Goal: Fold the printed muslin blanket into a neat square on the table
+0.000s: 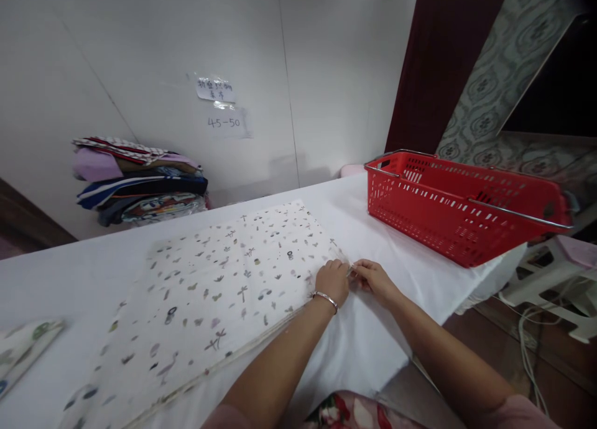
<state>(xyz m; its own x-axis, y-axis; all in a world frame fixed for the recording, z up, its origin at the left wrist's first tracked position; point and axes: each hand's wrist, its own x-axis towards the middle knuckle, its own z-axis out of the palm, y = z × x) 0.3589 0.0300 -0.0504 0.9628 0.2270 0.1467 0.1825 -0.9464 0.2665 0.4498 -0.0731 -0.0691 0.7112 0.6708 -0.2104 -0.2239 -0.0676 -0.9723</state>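
Note:
A white cloth (pixel 242 273) printed with small palm trees, birds and leaves lies folded in layers across the white-covered table. At its near right corner, my left hand (pixel 333 282), with a silver bangle on the wrist, is closed on the cloth's edge. Close beside it, my right hand (pixel 373 280) pinches the same corner between thumb and fingers. The fingertips of both hands nearly meet there. Part of the corner is hidden behind the fingers.
A red plastic basket (pixel 420 211) with metal handles stands at the table's right end. Folded clothes (pixel 140 183) are stacked at the back left. Another printed cloth (pixel 28 348) lies at the left edge. A white stool (pixel 550 286) and cables are on the right.

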